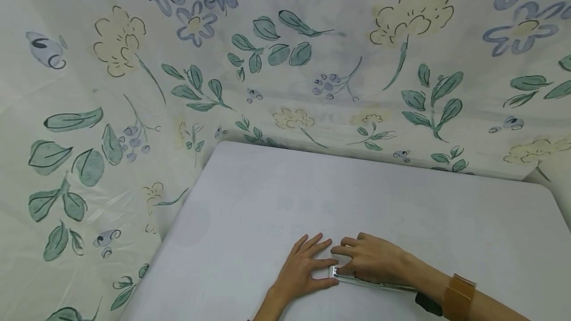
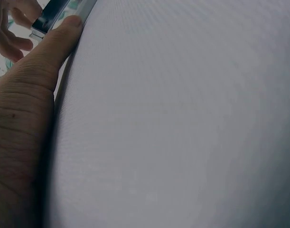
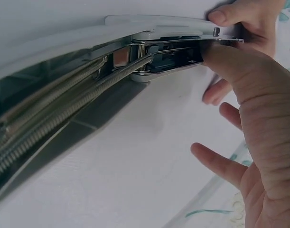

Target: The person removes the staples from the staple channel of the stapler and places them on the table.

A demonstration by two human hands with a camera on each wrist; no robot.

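Left hand [image 1: 305,266] lay flat, thumb touching stapler [image 1: 357,279]; right hand [image 1: 372,260] pinched stapler | on white table [image 1: 401,202]

We see a stapler [image 3: 159,52] with shiny chrome metal inside, a coiled steel spring, and a smooth, glossy clear plastic shell. The tabletop [image 1: 401,212] looks matt and finely woven, like cloth. The backdrop [image 1: 285,63] is thin printed floral fabric, slightly creased.
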